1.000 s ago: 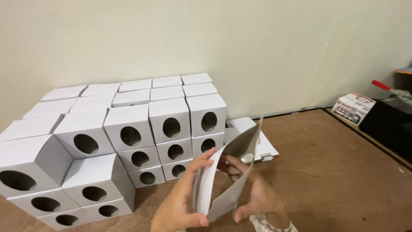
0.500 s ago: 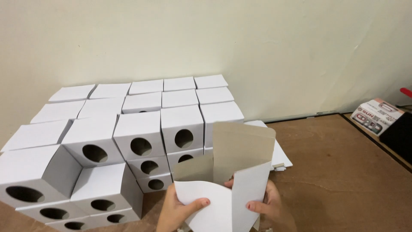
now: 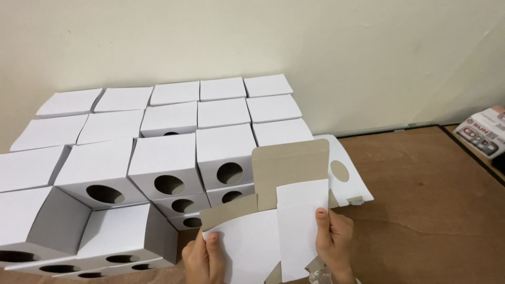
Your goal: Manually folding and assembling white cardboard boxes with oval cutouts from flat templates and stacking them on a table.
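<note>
Since the earlier frame, I see the carton blank (image 3: 286, 221) unfolded, flap raised, low in front of the stacked boxes (image 3: 158, 158). Left hand (image 3: 205, 257) and right hand (image 3: 334, 239) pinch its lower panels. Light, stiff card creases easily; I judge panel edges the best hold.

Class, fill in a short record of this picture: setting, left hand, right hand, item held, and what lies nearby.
Setting: brown floor by a cream wall
Left hand: grips the carton's left panel
Right hand: grips its right panel
Item held: half-folded carton, white outside, grey inside, flap up
Nearby: stacked white boxes with round holes; flat blanks
</note>
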